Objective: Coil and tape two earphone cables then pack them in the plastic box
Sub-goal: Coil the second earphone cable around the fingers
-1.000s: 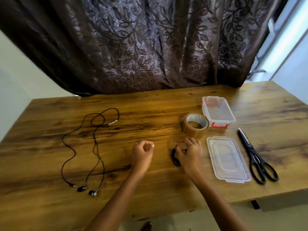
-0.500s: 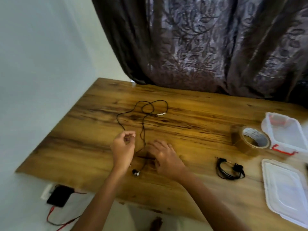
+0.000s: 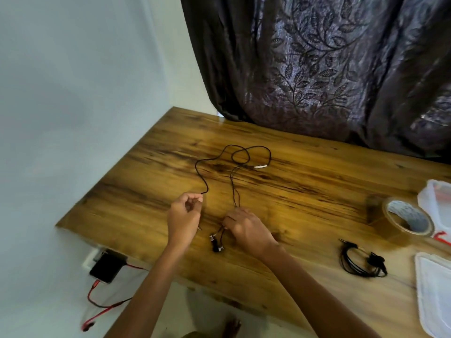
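Wooden table (image 3: pixel 305 191) seen from the head camera, with a grey wall (image 3: pixel 85 93) to the left and a dark leaf-patterned curtain (image 3: pixel 329 69) behind.

Loose black cable (image 3: pixel 233 189): it lies uncoiled on the left half of the table. It runs away from the hands into open loops towards the curtain, and a small white piece (image 3: pixel 261 166) sits on the far loop.

Left hand (image 3: pixel 184 219): its fingers are curled, and thumb and fingertips pinch one end of the cable just above the table. A thin metal plug (image 3: pixel 200 228) shows just below this hand.

Right hand (image 3: pixel 246 228): it lies palm down just beside the left hand, with its fingers bent over the paired strands of the cable and gripping them. The two earbuds (image 3: pixel 216 243) lie on the wood between the wrists, right under its fingertips.

Coil (image 3: pixel 361 262): the second earphone is wound into a small black bundle and lies on the table well to the right of the hands. Whether tape binds it cannot be made out.

Tape (image 3: pixel 393 231): a brown roll lies flat beyond the coil. It is next to the clear box (image 3: pixel 436 203) with a red clasp at the right edge of the view. The clear lid (image 3: pixel 434 289) lies nearer, apart from the box.

Below the left table edge, a black phone (image 3: pixel 107 268) with a red lead (image 3: pixel 107 307) rests against the wall.
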`<state>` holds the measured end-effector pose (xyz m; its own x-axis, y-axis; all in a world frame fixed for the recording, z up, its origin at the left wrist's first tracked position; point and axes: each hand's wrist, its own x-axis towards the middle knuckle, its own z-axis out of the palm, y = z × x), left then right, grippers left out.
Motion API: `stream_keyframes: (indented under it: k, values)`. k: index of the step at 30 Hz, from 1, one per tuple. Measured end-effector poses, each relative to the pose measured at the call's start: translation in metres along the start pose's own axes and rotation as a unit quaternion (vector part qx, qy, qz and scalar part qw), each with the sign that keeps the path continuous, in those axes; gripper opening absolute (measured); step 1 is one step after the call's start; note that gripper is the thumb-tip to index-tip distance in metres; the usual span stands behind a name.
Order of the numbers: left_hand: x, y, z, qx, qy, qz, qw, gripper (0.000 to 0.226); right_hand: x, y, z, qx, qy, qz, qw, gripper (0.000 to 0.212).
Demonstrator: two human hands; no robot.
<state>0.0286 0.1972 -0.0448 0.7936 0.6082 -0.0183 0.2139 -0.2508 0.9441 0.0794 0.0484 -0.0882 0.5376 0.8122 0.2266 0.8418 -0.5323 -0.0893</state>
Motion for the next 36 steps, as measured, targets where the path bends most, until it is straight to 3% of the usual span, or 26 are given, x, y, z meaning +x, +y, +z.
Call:
stream_keyframes:
  k: [6,12,17,20,22,24,27,30,32,36]
  values:
    - [-0.001,0.002,0.007,0.016,-0.005,0.008,1.000,0.013,0.003,-0.002,-0.007,-0.049,0.000,0.002,0.999,0.038]
    - [0.000,0.007,0.013,0.020,-0.033,0.031,0.999,0.011,0.004,0.008,-0.006,-0.080,-0.015,0.015,0.997,0.024]
    - [0.006,0.010,0.022,0.042,-0.123,0.034,0.991,0.008,-0.008,0.019,-0.015,-0.063,-0.036,0.051,0.996,0.015]
    - [0.006,0.019,0.032,0.069,-0.177,0.063,0.980,0.008,-0.016,0.024,-0.024,0.081,-0.063,0.158,0.982,0.015]
    - [0.006,0.028,0.039,0.080,-0.237,0.087,0.964,0.013,-0.021,0.029,-0.037,0.204,-0.056,0.239,0.948,0.003]
    - [0.005,0.038,0.048,0.089,-0.314,0.111,0.939,0.021,-0.026,0.036,-0.051,0.296,-0.039,0.278,0.913,0.014]
    - [0.006,0.055,0.065,0.116,-0.399,0.137,0.899,0.027,-0.035,0.047,-0.080,0.360,0.038,0.279,0.889,0.008]
    - [0.004,0.072,0.082,0.061,-0.456,0.135,0.877,0.015,-0.043,0.062,-0.107,0.385,0.120,0.284,0.870,0.008]
    - [0.002,0.088,0.094,0.036,-0.463,0.156,0.872,0.011,-0.050,0.071,-0.124,0.405,0.150,0.287,0.855,0.010]
    - [-0.003,0.127,0.114,0.001,-0.485,0.171,0.857,0.029,-0.068,0.086,-0.157,0.448,0.218,0.288,0.818,0.007]
